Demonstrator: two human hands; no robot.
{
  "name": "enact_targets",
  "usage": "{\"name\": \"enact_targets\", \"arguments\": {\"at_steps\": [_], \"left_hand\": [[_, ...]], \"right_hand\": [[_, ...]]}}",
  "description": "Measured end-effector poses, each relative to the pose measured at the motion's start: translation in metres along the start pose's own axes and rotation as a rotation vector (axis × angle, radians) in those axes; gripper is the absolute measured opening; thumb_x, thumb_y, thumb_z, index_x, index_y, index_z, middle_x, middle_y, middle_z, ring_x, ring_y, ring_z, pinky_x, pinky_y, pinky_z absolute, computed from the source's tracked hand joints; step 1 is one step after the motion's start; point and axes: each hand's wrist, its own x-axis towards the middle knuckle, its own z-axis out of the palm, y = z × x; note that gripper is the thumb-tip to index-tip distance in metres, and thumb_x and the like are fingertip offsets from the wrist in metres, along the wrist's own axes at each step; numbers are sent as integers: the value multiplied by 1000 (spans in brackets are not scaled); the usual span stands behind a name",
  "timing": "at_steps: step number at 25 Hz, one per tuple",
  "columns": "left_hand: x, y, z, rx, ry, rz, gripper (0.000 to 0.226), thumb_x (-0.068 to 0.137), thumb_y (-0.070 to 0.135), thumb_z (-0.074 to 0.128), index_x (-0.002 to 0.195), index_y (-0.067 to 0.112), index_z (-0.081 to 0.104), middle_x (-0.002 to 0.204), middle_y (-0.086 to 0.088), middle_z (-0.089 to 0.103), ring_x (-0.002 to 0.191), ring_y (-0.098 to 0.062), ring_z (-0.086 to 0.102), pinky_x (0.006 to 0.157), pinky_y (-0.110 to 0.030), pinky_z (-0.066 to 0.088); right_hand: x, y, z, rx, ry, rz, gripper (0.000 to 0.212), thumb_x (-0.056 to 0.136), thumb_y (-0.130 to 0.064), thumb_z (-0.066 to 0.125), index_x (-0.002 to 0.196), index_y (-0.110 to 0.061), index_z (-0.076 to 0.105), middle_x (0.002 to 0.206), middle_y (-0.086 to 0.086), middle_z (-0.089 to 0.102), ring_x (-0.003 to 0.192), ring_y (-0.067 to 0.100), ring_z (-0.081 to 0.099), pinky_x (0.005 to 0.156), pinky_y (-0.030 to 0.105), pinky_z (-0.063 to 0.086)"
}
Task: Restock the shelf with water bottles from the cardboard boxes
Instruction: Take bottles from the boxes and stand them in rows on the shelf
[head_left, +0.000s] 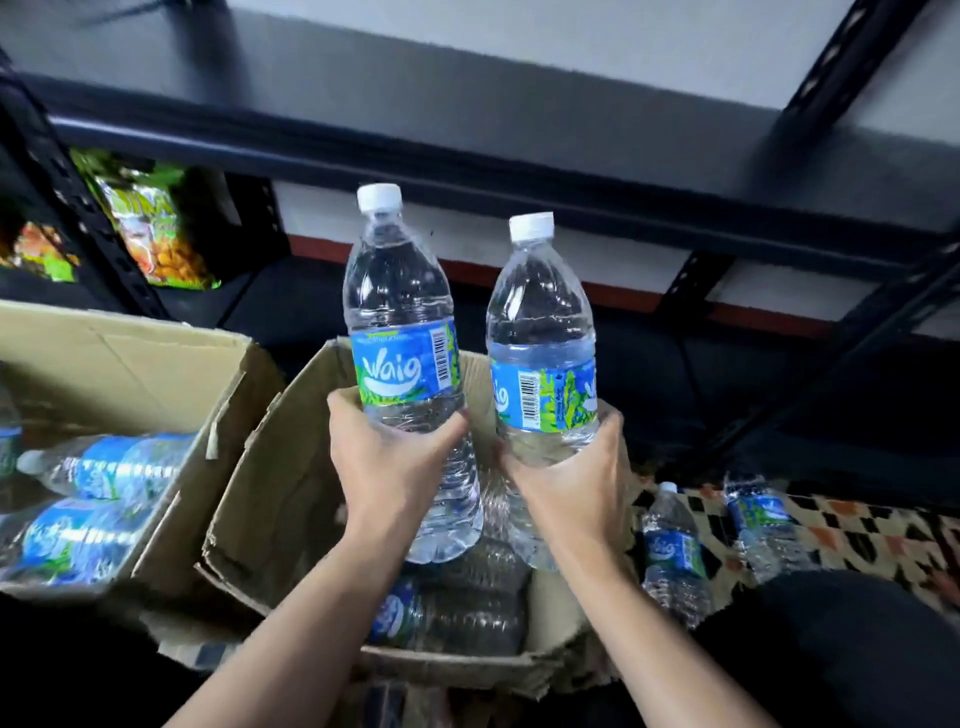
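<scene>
Holding one capped, upright water bottle in each hand above the middle cardboard box (270, 499). Left hand (395, 457): fingers (340, 402) curled round the lower body of the left bottle (400, 322). Right hand (566, 478) grips the right bottle (540, 353) the same way. The two bottles are side by side, not touching, in front of the dark shelf (467, 171). More bottles lie in the left box (130, 358).

Both forearms bare, extended toward 12 o'clock. From 7 o'clock, left hand (395, 462) wraps the left water bottle (400, 312); from 5 o'clock, right hand (571, 483) wraps the right water bottle (540, 332). Hands just beside each other.
</scene>
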Motion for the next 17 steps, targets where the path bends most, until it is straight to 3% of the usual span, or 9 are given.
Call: {"name": "enact_targets", "arguments": {"at_steps": [3, 6, 8, 11, 17], "left_hand": [[-8, 40, 4, -33, -70, 147, 76, 47, 41, 96, 104, 24, 48, 105, 3, 65, 98, -14, 65, 85, -36, 54], [-13, 77, 13, -22, -118, 313, 75, 46, 46, 93, 108, 24, 57, 104, 5, 63, 100, -10, 60, 91, -32, 50], [-14, 105, 22, 3, -126, 410, 72, 50, 44, 91, 110, 22, 60, 102, 5, 57, 97, -6, 49, 87, -24, 40], [-13, 149, 36, -14, -146, 503, 70, 52, 41, 94, 111, 21, 61, 105, 5, 57, 95, -1, 41, 80, -14, 29], [-8, 229, 74, -85, -228, 631, 80, 53, 43, 93, 121, 23, 57, 109, 8, 55, 100, -1, 42, 87, -16, 31]], "right_hand": [[6, -25, -28, 65, 123, -91, 85, 52, -54, 91, 119, -22, 48, 112, -6, 57, 95, 5, 49, 74, 21, 34], [21, -50, -51, 181, 186, -174, 95, 46, -66, 86, 120, -20, 49, 110, -7, 57, 102, 7, 54, 84, 23, 43], [38, -61, -68, 266, 216, -212, 88, 45, -63, 88, 115, -27, 47, 108, -8, 60, 102, 7, 59, 87, 23, 46], [67, -76, -96, 349, 193, -219, 81, 45, -65, 90, 109, -35, 49, 102, -13, 69, 97, 2, 66, 87, 30, 54], [124, -109, -147, 540, 162, -244, 82, 42, -66, 90, 108, -26, 61, 96, -12, 75, 92, 4, 71, 89, 39, 56]]}}
